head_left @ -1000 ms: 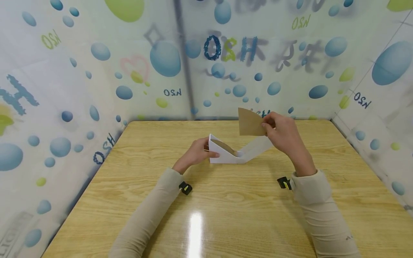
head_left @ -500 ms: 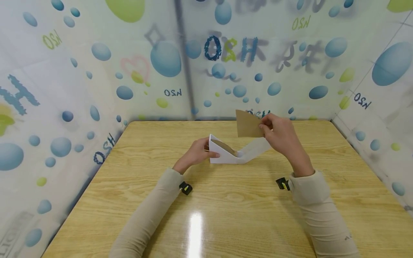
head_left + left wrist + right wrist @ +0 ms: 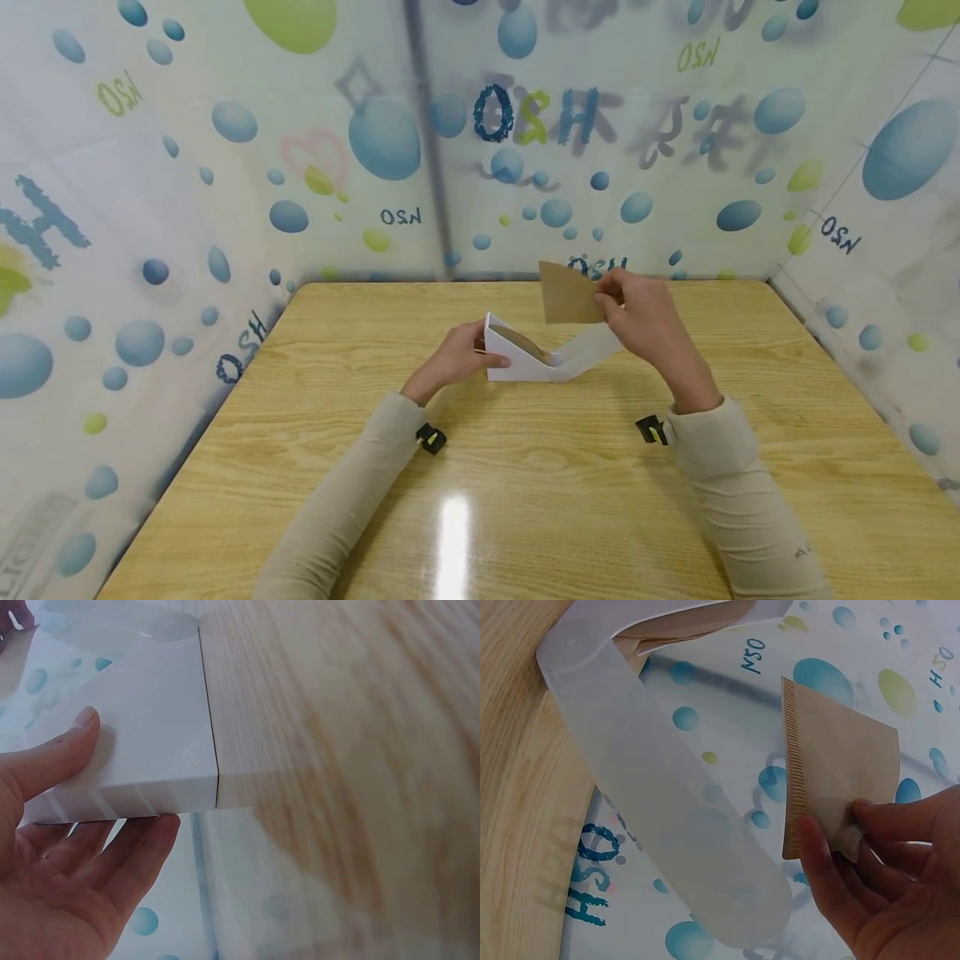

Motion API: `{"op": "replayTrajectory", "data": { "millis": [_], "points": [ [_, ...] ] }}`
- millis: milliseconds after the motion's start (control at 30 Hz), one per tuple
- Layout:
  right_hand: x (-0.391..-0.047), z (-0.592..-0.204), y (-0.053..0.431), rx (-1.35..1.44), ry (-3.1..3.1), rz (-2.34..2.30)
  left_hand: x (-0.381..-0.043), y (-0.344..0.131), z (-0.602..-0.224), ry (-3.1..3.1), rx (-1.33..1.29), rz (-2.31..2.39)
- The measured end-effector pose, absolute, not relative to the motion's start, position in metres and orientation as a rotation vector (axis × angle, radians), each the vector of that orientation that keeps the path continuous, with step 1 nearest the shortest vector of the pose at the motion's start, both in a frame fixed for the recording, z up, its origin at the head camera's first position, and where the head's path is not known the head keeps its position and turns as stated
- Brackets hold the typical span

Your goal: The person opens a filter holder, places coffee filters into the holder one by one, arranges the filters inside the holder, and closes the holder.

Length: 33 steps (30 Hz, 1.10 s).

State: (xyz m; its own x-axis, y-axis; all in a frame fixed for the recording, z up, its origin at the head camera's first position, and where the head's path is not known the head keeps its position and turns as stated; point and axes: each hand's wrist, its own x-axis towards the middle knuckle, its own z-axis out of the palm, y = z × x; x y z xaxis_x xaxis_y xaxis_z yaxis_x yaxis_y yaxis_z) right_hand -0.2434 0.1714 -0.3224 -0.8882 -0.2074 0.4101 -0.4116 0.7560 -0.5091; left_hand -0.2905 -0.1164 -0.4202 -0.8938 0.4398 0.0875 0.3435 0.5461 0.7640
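A white coffee filter holder (image 3: 513, 364) stands on the table, its translucent lid (image 3: 667, 795) swung out to the right. Brown paper filters (image 3: 519, 340) show inside it. My left hand (image 3: 459, 352) grips the holder's left end, thumb (image 3: 71, 750) on the near side and fingers behind. Up to the right of the holder, my right hand (image 3: 647, 315) pinches a single brown coffee filter (image 3: 567, 294) by its right side. In the right wrist view, that filter's crimped seam (image 3: 795, 772) is visible, and a corner near the thumb is bent.
The wooden table (image 3: 540, 467) runs back to a patterned wall sheet (image 3: 645, 167), with more sheeting at both sides. The lid sticks out below the right hand. Small black wrist devices (image 3: 431, 438) are at both cuffs.
My right hand has moved left and slightly down with the coffee filter, bringing it closer to the holder. My left hand and the holder have stayed in place.
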Motion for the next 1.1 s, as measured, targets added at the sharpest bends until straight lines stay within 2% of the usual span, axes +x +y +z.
{"op": "replayTrajectory", "data": {
  "millis": [1100],
  "points": [
    [-0.246,-0.334,0.150,0.524,-2.697,0.820,-0.291,-0.117,-0.420,2.660,0.689,1.275]
  ]
}}
